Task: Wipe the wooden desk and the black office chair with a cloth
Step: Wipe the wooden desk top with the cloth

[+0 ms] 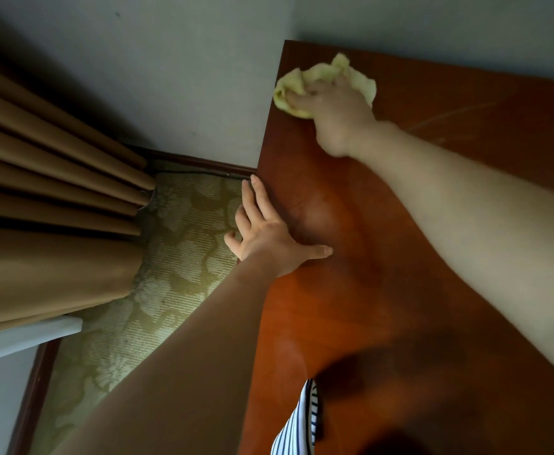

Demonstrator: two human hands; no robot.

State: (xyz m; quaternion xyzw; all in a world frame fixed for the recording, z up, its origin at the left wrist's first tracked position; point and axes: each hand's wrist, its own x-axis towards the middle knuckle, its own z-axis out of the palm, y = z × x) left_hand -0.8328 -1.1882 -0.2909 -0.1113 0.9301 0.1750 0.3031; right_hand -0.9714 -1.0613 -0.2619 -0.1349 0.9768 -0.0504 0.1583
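The yellow cloth was bunched and gripped by the right hand, whose fingers were curled into its folds and pressed it onto the wooden desk. The grip was placed at the desk's far left corner. The left edge was reached by the cloth, and the back edge, set against the grey wall, lay just beyond it. To the right of the grip and back toward the person, a wide stretch of bare reddish top was left open. The left hand was laid flat nearer the person on that same left edge, fingers spread and straight. The thumb was rested on the top and the other fingers were extended past the edge, above patterned carpet. Well left of the grip, brown curtain folds were hung to the floor.
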